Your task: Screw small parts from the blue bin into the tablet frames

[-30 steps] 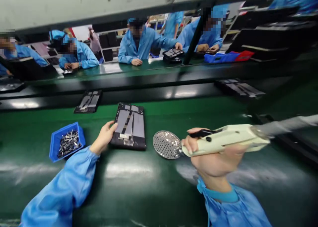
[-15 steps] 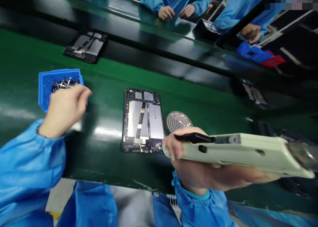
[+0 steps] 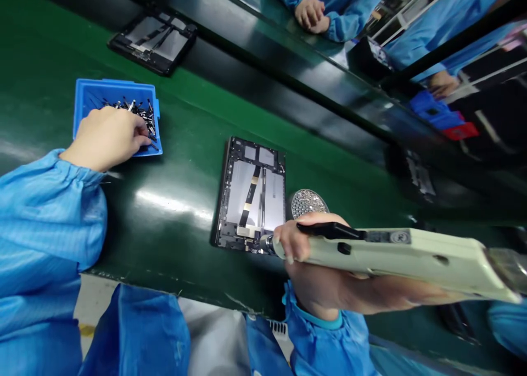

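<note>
Left of the tablet point(image 3: 252, 196), which lies on the bench point(image 3: 156, 244), the left hand point(image 3: 109, 137) is inside the bin point(image 3: 85, 99), fingers bent among the parts point(image 3: 150, 118); whether one is pinched cannot be told. Over the tablet's near right corner, the right hand point(image 3: 327, 288) is clenched around the driver point(image 3: 395, 255); tip contact not visible. Step in hand, as judged: picking a part. Next move calls for isolating one piece, driver kept steady.
</note>
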Demonstrator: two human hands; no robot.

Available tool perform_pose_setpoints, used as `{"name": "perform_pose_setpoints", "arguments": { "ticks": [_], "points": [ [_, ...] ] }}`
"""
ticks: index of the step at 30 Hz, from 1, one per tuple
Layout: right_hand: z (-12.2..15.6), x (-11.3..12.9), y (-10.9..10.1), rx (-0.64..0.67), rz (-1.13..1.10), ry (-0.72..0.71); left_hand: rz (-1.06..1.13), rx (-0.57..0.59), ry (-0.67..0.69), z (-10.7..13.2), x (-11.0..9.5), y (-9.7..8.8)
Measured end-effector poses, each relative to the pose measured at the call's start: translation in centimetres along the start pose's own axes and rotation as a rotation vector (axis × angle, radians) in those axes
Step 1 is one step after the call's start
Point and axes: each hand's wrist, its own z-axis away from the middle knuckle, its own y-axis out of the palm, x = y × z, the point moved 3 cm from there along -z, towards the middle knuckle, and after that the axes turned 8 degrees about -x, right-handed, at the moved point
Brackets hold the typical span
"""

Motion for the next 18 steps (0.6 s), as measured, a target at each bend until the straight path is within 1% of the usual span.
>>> {"name": "perform_pose_setpoints", "arguments": {
  "ticks": [3,5,9,12,14,16,18],
  "points": [
    [0.2,-0.1,0.2,0.013,-0.004,-0.046,0.053,-0.086,-0.011,0.2,0.4,-0.6],
    [0.5,-0.6,-0.1,0.019,0.017,-0.054,0.082,-0.137,-0.007,0.3,0.5,-0.9],
    [1.3,-1.6,-1.2,-0.041,0.078,-0.077,0.063,-0.157,0.023,0.4,0.4,-1.2],
    [1.6,-1.9,-1.2,-0.030,0.083,-0.063,0.064,-0.162,-0.013,0.4,0.5,-1.7],
    [1.6,-1.8,-0.9,-0.008,0.062,-0.055,0.078,-0.178,-0.054,0.5,0.6,-2.2],
    [1.5,-1.7,-0.6,-0.019,0.044,-0.045,0.070,-0.205,-0.081,0.8,0.6,-3.1],
    [1.4,-1.6,-0.4,-0.041,0.024,-0.044,0.043,-0.274,-0.087,1.3,0.3,-4.2]
  ]
}}
